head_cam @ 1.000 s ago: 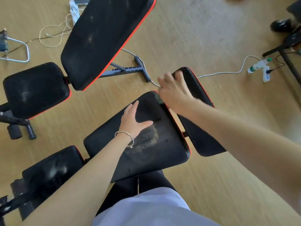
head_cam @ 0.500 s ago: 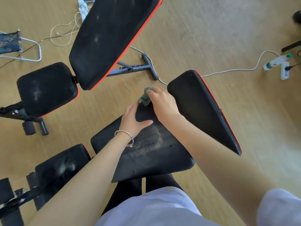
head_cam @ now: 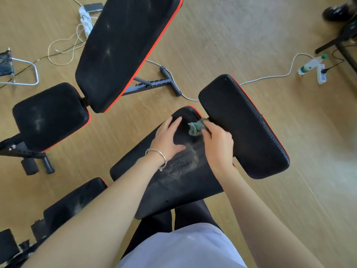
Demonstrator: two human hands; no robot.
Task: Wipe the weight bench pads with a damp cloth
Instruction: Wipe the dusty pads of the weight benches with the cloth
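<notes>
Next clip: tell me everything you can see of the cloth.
The cloth is a small grey-green wad of soft-looking fabric, crumpled. The right hand pinches it at the far end of the dusty black pad, close to the flat left hand. It seems to touch the pad; dampness cannot be told.

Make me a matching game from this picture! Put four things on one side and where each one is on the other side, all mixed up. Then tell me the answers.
Things:
1. cloth
2. left hand
3. bottle
4. bracelet

Places:
A. lying on the floor beside a power strip
B. held in the right hand
C. flat on the dusty pad
D. round a wrist

Pairs: 1-B, 2-C, 3-A, 4-D.
</notes>
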